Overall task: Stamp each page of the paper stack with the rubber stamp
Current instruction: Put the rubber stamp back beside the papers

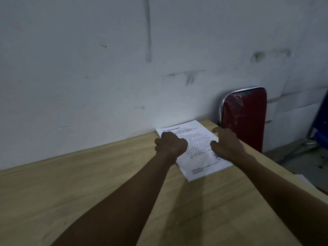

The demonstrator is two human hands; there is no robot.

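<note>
We look down along two bare forearms stretched over a light wooden table [74, 189] that stands against a scuffed white wall [88, 68]. At the table's far end lies the paper stack [198, 148], its top page printed with dark text and a letterhead, turned at a slant. Our left hand [170, 144] is curled into a loose fist resting on the left part of the page; we cannot tell whether it holds anything. Our right hand [227, 144] lies on the page's right edge, fingers spread and bent. Just beyond the table's end stands a red chair back [246, 118] with a shiny metal rim.
</note>
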